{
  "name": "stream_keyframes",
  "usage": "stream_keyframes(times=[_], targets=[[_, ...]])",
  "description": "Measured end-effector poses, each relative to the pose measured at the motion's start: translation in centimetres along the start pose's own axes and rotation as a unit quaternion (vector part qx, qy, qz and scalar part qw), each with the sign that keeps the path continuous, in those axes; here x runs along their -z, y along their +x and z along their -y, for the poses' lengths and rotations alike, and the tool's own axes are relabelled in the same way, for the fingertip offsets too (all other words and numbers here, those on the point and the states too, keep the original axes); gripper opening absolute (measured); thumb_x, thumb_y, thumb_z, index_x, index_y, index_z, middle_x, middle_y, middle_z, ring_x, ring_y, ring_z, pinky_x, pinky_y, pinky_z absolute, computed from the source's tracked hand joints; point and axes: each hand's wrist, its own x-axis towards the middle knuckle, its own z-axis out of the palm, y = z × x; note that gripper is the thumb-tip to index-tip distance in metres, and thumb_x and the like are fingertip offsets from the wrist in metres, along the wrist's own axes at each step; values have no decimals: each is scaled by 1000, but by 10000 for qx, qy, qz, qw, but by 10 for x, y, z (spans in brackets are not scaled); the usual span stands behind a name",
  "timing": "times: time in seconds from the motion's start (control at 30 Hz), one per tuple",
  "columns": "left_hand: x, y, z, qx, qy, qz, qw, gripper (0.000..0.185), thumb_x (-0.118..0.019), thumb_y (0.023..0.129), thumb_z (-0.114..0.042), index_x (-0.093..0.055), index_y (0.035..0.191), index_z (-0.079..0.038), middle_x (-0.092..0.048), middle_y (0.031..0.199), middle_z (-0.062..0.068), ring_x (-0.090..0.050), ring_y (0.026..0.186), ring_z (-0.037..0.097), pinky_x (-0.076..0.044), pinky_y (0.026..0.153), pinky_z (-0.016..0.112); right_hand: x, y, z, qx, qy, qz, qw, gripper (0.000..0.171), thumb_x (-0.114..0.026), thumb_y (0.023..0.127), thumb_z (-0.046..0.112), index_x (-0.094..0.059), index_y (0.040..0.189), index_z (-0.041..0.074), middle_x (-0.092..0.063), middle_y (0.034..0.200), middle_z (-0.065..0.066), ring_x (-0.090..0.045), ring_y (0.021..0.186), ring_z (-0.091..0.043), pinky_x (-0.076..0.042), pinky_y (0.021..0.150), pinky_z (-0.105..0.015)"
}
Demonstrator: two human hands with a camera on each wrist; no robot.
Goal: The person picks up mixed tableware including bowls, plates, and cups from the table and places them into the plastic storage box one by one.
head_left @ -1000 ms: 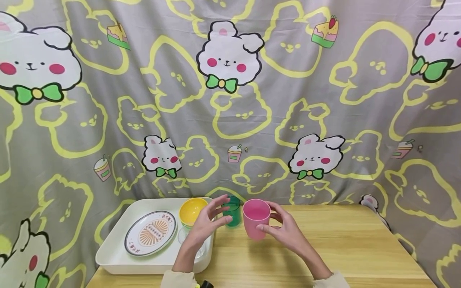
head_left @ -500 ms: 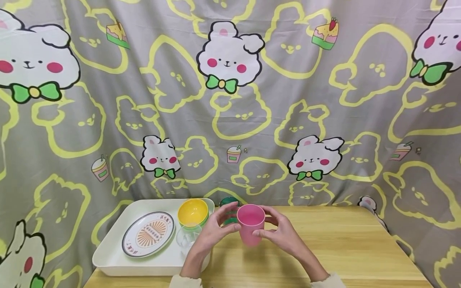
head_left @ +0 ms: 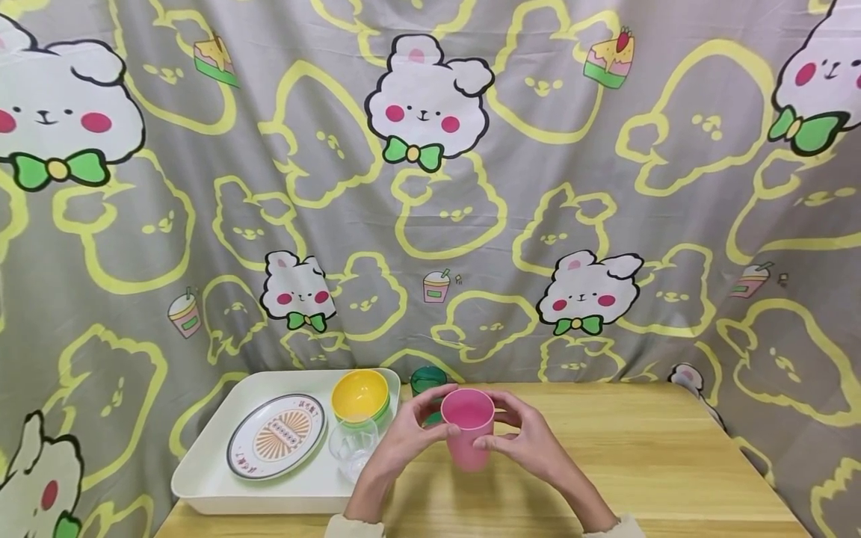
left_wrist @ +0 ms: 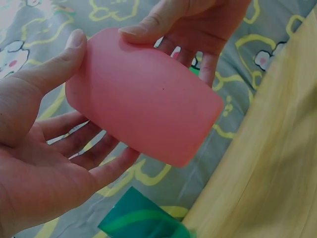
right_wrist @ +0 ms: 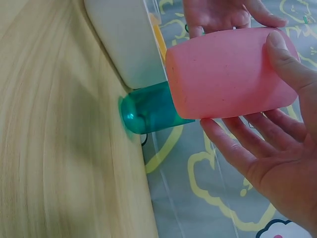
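A pink cup (head_left: 468,437) is upright in the head view, raised over the table between both hands. My left hand (head_left: 407,433) holds it from the left, thumb at the rim and fingers along the far side. From the other side my right hand (head_left: 531,439) grips it, thumb on the near wall and fingers behind. The left wrist view shows the cup's smooth side wall (left_wrist: 143,99) between the two thumbs. Just behind the left hand stands a green see-through cup (right_wrist: 151,108), partly hidden by the fingers in the head view.
A white tray (head_left: 202,478) at the left of the wooden table (head_left: 646,463) bears a patterned plate (head_left: 252,456), a yellow bowl (head_left: 359,394) stacked on a green one, and a clear cup (head_left: 351,448). A printed curtain (head_left: 464,224) hangs behind the table.
My left hand has moved right, from beside the green cup onto the pink cup. The pink cup, in my right hand, has come slightly left and nearer to me.
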Motion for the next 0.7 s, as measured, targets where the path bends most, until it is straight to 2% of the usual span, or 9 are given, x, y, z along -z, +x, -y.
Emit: stream_keyframes(times=[0.3,0.53,0.7], targets=[[1,-2,0,-63,-168,-21,9998,59,-81,89,-6,-58,143,-7,-63,135,14,-58,124,28,-55,100,32,-4,2,2,45,68,75,9999,63,-87,83,10,-57,139,6,-62,133,-19,-64,118,-38,-62,84,-36],[8,-8,-3,-44,-189,-168,9997,60,-82,86,-3,-58,141,-1,-64,131,18,-61,120,28,-55,99,33,-10,6,0,86,98,296,9995,64,-86,84,10,-56,141,8,-61,132,-18,-64,117,-36,-62,86,-36],[15,-12,-7,-81,-250,-128,9996,61,-83,85,-4,-58,140,-2,-62,132,18,-59,120,27,-54,102,37,-13,9,-2,183,121,451,9987,65,-85,86,10,-55,143,11,-60,133,-17,-63,117,-36,-61,88,-36]])
